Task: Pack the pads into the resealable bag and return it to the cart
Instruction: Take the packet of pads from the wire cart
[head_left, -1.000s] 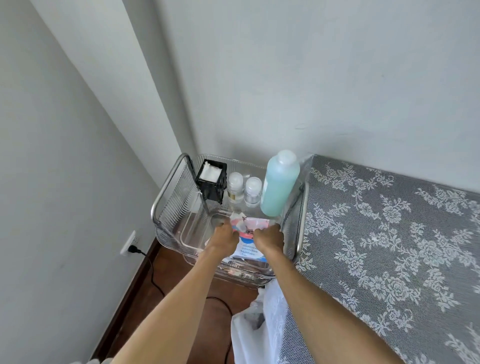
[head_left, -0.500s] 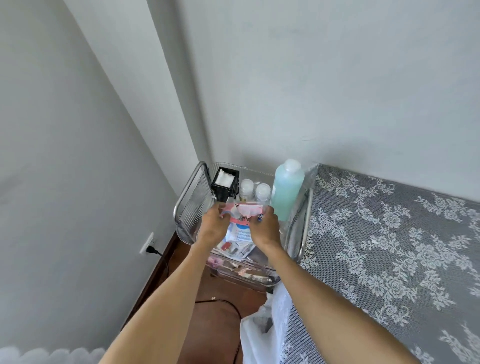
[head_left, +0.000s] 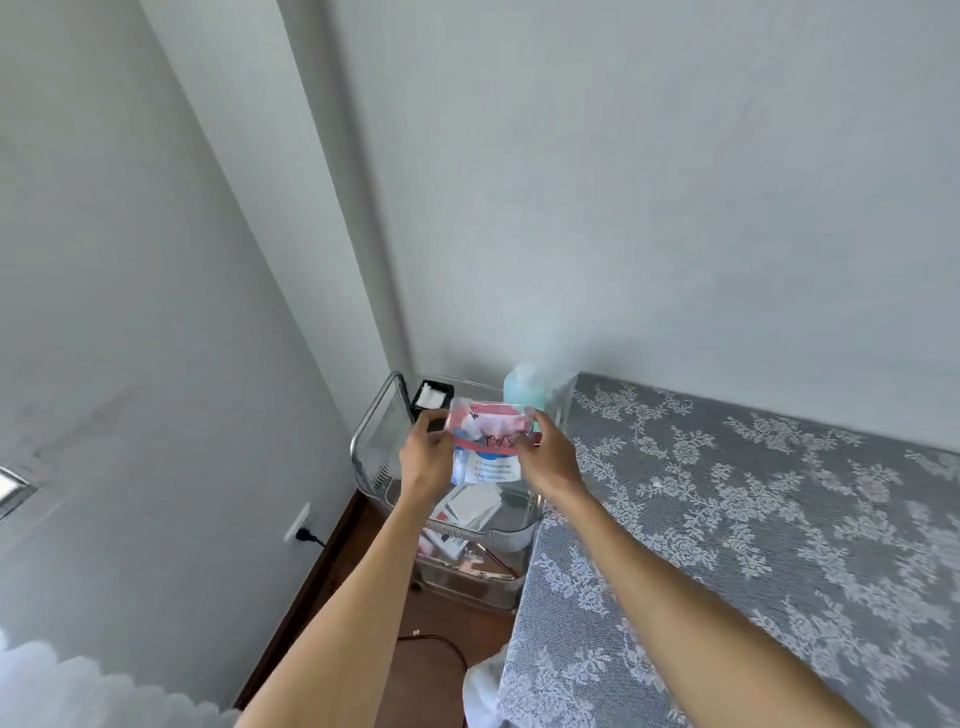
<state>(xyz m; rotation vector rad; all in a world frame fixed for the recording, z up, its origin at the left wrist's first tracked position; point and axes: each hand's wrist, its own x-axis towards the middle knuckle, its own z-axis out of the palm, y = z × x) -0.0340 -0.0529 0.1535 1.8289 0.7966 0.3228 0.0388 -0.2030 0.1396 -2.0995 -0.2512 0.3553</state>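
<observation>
A small resealable bag (head_left: 488, 447), pink at the top with white and blue print below, hangs in the air above the clear cart (head_left: 374, 441). My left hand (head_left: 426, 462) pinches its left top corner. My right hand (head_left: 548, 460) pinches its right top corner. The bag's mouth looks spread between the two hands; white pads show inside it, blurred.
A pale green bottle (head_left: 524, 387) and a black box of white pads (head_left: 431, 397) stand on the cart's top tray. Lower shelves hold small packets (head_left: 467, 506). A lace-covered bed (head_left: 753, 519) lies on the right, walls close behind and left, a wall socket (head_left: 300, 527) low down.
Both hands have lifted the bag up out of the cart's top tray, toward me. The camera has tilted upward, so the cart sits lower and smaller in view.
</observation>
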